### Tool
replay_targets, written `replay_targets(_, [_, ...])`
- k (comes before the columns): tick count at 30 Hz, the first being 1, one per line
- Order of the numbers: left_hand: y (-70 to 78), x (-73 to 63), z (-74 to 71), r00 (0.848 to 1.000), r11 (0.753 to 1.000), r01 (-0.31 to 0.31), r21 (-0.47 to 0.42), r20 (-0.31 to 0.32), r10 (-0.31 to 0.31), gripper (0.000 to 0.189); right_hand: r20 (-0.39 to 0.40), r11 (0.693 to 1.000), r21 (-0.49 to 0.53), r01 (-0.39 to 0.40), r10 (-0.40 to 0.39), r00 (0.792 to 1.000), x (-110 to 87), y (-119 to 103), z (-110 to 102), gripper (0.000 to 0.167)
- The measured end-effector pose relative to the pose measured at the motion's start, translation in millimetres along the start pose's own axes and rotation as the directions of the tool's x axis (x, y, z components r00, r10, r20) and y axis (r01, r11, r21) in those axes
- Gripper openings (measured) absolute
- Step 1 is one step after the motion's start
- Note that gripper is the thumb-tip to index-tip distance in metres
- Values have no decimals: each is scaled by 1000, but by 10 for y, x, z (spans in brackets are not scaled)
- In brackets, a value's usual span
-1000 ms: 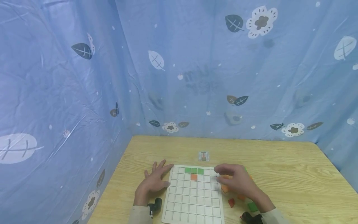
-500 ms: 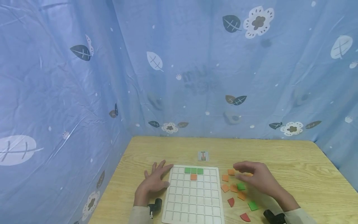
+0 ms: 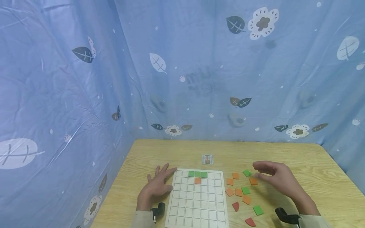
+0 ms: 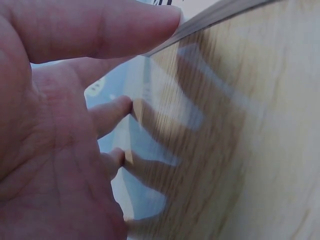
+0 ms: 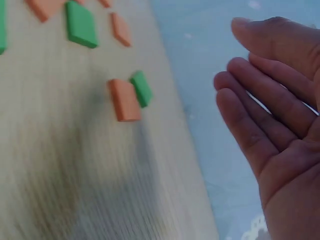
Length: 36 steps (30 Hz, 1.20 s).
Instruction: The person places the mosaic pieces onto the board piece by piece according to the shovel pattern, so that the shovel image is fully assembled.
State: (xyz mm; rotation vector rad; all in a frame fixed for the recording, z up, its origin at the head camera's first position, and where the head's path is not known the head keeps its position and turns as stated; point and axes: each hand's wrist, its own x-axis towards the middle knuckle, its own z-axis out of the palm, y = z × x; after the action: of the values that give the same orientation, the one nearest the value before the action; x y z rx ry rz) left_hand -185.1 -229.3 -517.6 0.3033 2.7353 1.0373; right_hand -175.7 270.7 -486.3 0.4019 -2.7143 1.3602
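A white gridded board [image 3: 196, 202] lies on the wooden table. In its top row sit three green square tiles [image 3: 198, 174], with one orange tile [image 3: 197, 180] below the middle one. My left hand [image 3: 156, 185] rests at the board's left edge, fingers spread; in the left wrist view its thumb [image 4: 115, 30] lies against that edge. Above the table to the right, my right hand [image 3: 280, 179] hovers with nothing in it, fingers loosely bent. Closest to its fingertips are a loose orange tile [image 3: 253, 181] and a green tile [image 3: 246, 173], both apart from the hand.
Several more orange and green tiles lie right of the board, among them a green tile [image 3: 258, 210]. Two red quarter-round pieces are there too, one [image 3: 250, 222] near the front. A small patterned card [image 3: 207, 159] lies behind the board. Blue curtains [image 3: 182, 95] enclose the table.
My right hand has moved right, from the board's right edge past the loose tiles, uncovering them. My left hand and the tiles on the board have stayed in place.
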Motion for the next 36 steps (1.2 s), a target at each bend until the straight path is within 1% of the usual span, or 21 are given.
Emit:
replay_targets(3, [2,-1,-4,1000,1000,2,-1,5,-2,84,-9,998,43,-35,35,999,-27,44,-17,42])
replay_targets(8, [27,-4,-21,1000,1000,7,-2,7,-7,85,-14,990,88,-111,113,994,-47,99,-2,46])
replay_targets(12, [30,-2,-27,1000,1000,11,-8,5,-11,85,5,982,129,-138,139,990,-56,150,41,47])
replay_targets(17, [15,1,-17,1000,1000,6,-3,1,-6,85,30,978,161,-132,129,991,-62,230,80,47])
replay_targets(24, [16,-8,-16,1000,1000,-5,-3,1,5,85,61,980,162,-113,104,993,-71,308,129,48])
replay_targets(31, [16,-1,-12,1000,1000,0,3,-2,0,84,59,977,165,-137,129,990,-79,367,185,47])
replay_targets(36, [16,-2,-7,1000,1000,3,8,-3,-3,84,66,978,168,-127,117,991,-85,413,211,46])
